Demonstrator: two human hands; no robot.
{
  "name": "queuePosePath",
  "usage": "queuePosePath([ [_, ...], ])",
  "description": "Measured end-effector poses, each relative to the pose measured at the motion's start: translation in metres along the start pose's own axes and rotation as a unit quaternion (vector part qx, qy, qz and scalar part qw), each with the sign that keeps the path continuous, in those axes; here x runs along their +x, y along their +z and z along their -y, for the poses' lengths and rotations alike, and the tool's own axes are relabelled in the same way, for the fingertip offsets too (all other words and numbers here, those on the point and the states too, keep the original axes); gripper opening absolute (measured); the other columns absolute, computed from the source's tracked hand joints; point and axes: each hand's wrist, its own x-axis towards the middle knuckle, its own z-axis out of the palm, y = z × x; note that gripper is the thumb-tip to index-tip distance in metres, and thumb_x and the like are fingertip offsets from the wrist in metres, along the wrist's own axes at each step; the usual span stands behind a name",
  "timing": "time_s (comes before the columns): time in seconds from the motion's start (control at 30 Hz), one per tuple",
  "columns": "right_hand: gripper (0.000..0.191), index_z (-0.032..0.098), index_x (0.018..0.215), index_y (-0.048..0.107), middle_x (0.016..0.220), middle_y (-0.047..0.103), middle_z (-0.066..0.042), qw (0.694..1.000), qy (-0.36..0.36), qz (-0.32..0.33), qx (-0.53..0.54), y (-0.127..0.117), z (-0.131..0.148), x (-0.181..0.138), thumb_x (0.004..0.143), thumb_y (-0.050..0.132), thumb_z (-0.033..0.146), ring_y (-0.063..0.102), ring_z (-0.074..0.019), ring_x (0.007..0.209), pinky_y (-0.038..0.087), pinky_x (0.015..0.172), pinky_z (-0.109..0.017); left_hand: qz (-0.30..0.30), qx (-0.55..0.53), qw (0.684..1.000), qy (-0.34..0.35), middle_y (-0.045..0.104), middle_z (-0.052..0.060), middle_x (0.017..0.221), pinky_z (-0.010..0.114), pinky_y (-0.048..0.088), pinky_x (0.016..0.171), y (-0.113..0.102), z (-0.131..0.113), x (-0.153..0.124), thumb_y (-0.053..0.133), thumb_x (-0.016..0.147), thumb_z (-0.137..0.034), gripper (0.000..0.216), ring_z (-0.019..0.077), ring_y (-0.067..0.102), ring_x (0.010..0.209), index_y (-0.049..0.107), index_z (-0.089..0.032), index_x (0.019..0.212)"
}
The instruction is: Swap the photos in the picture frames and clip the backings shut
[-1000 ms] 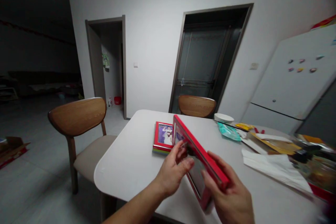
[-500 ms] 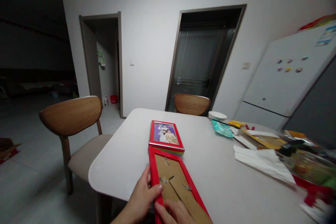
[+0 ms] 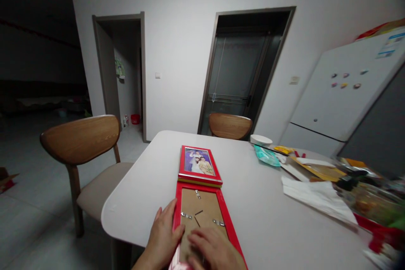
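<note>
A red picture frame (image 3: 226, 215) lies face down on the white table, its brown backing board (image 3: 207, 202) showing with metal clips and a stand cut-out. My left hand (image 3: 163, 232) grips its left edge, thumb over the rim. Over the near part of the board is my right hand (image 3: 215, 247), slightly blurred, fingers apart and holding nothing visible; it hides what lies beneath. Touching the far end of that frame, or nearly so, is a stack of frames, topped by a red-framed photo (image 3: 199, 162) of people in wedding clothes. Something pinkish shows at the near end.
On the right of the table (image 3: 253, 211) are a white bowl (image 3: 261, 140), a teal packet (image 3: 267, 156), white paper (image 3: 316, 196) and mixed clutter. Wooden chairs stand at the left (image 3: 82, 139) and far side (image 3: 230, 125). A fridge (image 3: 341, 97) is at the right.
The face-down frame has turned straighter and settled flatter against the table. My right hand has moved from its left edge onto the backing board; my left hand has shifted slightly left.
</note>
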Motion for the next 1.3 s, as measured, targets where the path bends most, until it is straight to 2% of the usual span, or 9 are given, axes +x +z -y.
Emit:
queuePosePath([
  [0.1,0.028,0.019,0.097,0.058,0.101,0.058,-0.009,0.982,0.18,0.034,-0.042,-0.034,-0.026,0.006,0.073,0.046,0.024,0.051,-0.0193,0.094,0.041,0.082,-0.033,-0.001,0.021,1.0,0.0,0.041,0.01,0.127,0.038,0.015,0.101,0.003,0.003,0.0,0.045,0.063,-0.016,0.059,0.0207,0.034,0.117,0.037,-0.012,0.122],
  [0.17,0.027,0.018,0.092,0.061,0.102,0.057,-0.01,0.963,0.253,0.077,-0.053,-0.046,-0.041,0.007,0.07,0.046,0.021,0.049,-0.0206,0.095,0.039,0.084,-0.034,-0.004,0.025,1.0,0.005,0.04,0.011,0.127,0.037,0.017,0.101,0.004,0.004,-0.001,0.045,0.062,-0.015,0.061,0.021,0.034,0.117,0.036,-0.01,0.122],
  [0.27,0.025,0.018,0.083,0.063,0.093,0.057,-0.009,0.949,0.291,0.117,-0.036,-0.046,-0.052,0.007,0.072,0.04,0.02,0.051,-0.0174,0.088,0.039,0.079,-0.028,-0.006,0.007,1.0,0.022,0.041,0.01,0.126,0.033,0.023,0.1,0.005,0.005,-0.002,0.044,0.062,-0.015,0.06,0.0197,0.036,0.116,0.038,-0.009,0.121],
  [0.43,0.028,0.017,0.082,0.062,0.088,0.053,-0.008,0.942,0.314,0.114,-0.04,-0.036,-0.045,0.008,0.076,0.036,0.025,0.053,-0.015,0.076,0.04,0.07,-0.024,-0.014,-0.013,0.999,0.033,0.042,0.009,0.125,0.028,0.027,0.098,0.005,0.002,-0.004,0.044,0.063,-0.012,0.057,0.018,0.038,0.114,0.04,-0.01,0.12],
  [0.67,0.026,0.016,0.086,0.062,0.092,0.051,-0.008,0.942,0.305,0.138,-0.016,-0.039,-0.05,0.007,0.072,0.041,0.023,0.052,-0.0155,0.082,0.039,0.075,-0.024,-0.015,-0.016,0.999,0.026,0.042,0.006,0.126,0.029,0.027,0.098,0.006,0.001,-0.004,0.045,0.063,-0.011,0.058,0.0185,0.039,0.114,0.04,-0.013,0.12],
  [0.97,0.026,0.02,0.084,0.062,0.083,0.052,-0.006,0.933,0.315,0.144,-0.094,-0.038,-0.049,0.013,0.076,0.038,0.027,0.052,-0.0144,0.069,0.039,0.063,-0.024,-0.019,-0.016,0.999,0.021,0.045,0.007,0.124,0.03,0.029,0.097,0.005,0.001,-0.005,0.046,0.062,-0.011,0.057,0.0193,0.041,0.112,0.042,-0.014,0.118],
  [1.13,0.027,0.017,0.092,0.062,0.1,0.055,-0.01,0.963,0.24,0.108,-0.053,-0.028,-0.033,0.029,0.076,0.043,0.029,0.049,-0.0197,0.093,0.036,0.08,-0.029,-0.026,-0.014,0.999,0.023,0.044,0.007,0.124,0.028,0.029,0.097,0.008,0.002,-0.005,0.046,0.063,-0.012,0.058,0.0183,0.04,0.112,0.04,-0.014,0.12],
  [1.23,0.024,0.019,0.087,0.063,0.093,0.057,-0.007,0.975,0.181,0.127,0.008,-0.009,-0.016,0.044,0.077,0.043,0.027,0.05,-0.0166,0.087,0.036,0.078,-0.026,-0.028,-0.012,0.999,0.024,0.045,0.006,0.123,0.029,0.029,0.097,0.01,0.003,-0.005,0.046,0.065,-0.014,0.055,0.0186,0.041,0.112,0.04,-0.015,0.119],
  [1.3,0.02,0.02,0.081,0.063,0.085,0.058,-0.006,0.977,0.165,0.134,-0.002,0.004,-0.008,0.053,0.077,0.044,0.025,0.05,-0.0159,0.083,0.036,0.075,-0.025,-0.028,-0.009,0.999,0.026,0.045,0.006,0.123,0.029,0.03,0.097,0.011,0.003,-0.005,0.045,0.067,-0.015,0.052,0.0186,0.041,0.112,0.041,-0.015,0.119],
])
